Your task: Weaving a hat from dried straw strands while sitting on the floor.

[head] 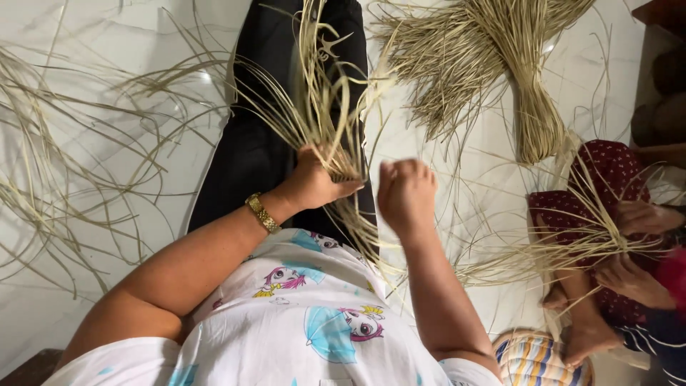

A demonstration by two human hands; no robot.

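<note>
My left hand (318, 180) grips a bunch of pale straw strands (314, 107) that fan upward over my black trouser leg (250, 143). A gold bracelet (263, 212) sits on that wrist. My right hand (407, 191) is closed in a fist just right of the bunch, pinching thin strands that trail down toward my lap. My white printed shirt (300, 322) fills the lower middle.
A tied sheaf of straw (532, 107) lies on the white floor at the upper right. Loose strands (64, 186) are scattered on the left. Another person's hands (636, 243) work straw at the right, above a striped cloth (536, 357).
</note>
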